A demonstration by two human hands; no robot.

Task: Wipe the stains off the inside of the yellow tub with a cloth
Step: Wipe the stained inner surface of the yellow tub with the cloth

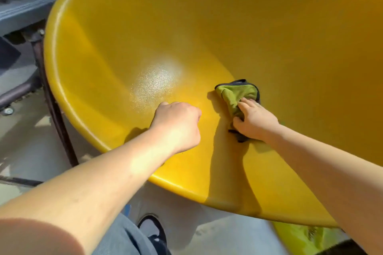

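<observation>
A large yellow tub [107, 33] fills most of the view, tilted toward me, with a bright glare patch on its inner floor. My right hand [256, 121] presses a crumpled green cloth with dark edging [236, 94] against the inside bottom, right of centre. My left hand [179, 124] is a closed fist resting on the inner surface just left of the cloth, holding nothing. Both forearms reach in over the near rim. No distinct stains stand out on the yellow surface.
A dark metal frame leg [56, 107] runs along the tub's left outside. Grey steps or a platform [22, 10] lie at the upper left. Below the near rim are my grey trouser leg [122, 238], a black shoe [154, 232] and a yellow-green object [298, 238] on the pale floor.
</observation>
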